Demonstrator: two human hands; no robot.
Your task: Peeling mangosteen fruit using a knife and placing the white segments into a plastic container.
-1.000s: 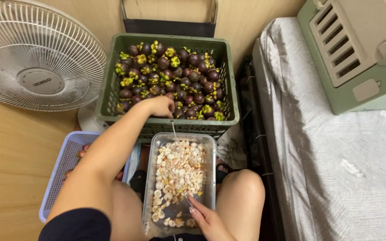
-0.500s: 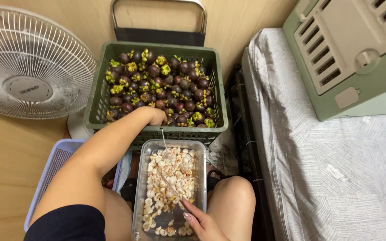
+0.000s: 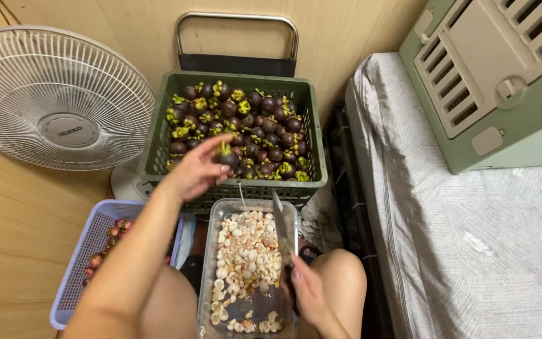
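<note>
My left hand (image 3: pixel 196 171) is lifted over the near edge of a green crate (image 3: pixel 158 141) and grips one dark purple mangosteen (image 3: pixel 226 156) with a green cap. The crate is filled with several more mangosteens (image 3: pixel 255 125). My right hand (image 3: pixel 307 294) rests low by my right knee and holds a knife (image 3: pixel 281 227), its blade pointing away over a clear plastic tub (image 3: pixel 209 251). The tub holds several white fruit segments (image 3: pixel 246 257).
A lilac basket (image 3: pixel 83 257) with purple rinds sits at my left. A white fan (image 3: pixel 58 100) stands at the back left, a cart handle (image 3: pixel 236 37) behind the crate. A grey-covered mattress (image 3: pixel 472 226) and a green cabinet (image 3: pixel 503 81) fill the right.
My left hand has risen out of the crate with a mangosteen in its fingers. The knife blade now shows above the tub. The view has shifted a little.
</note>
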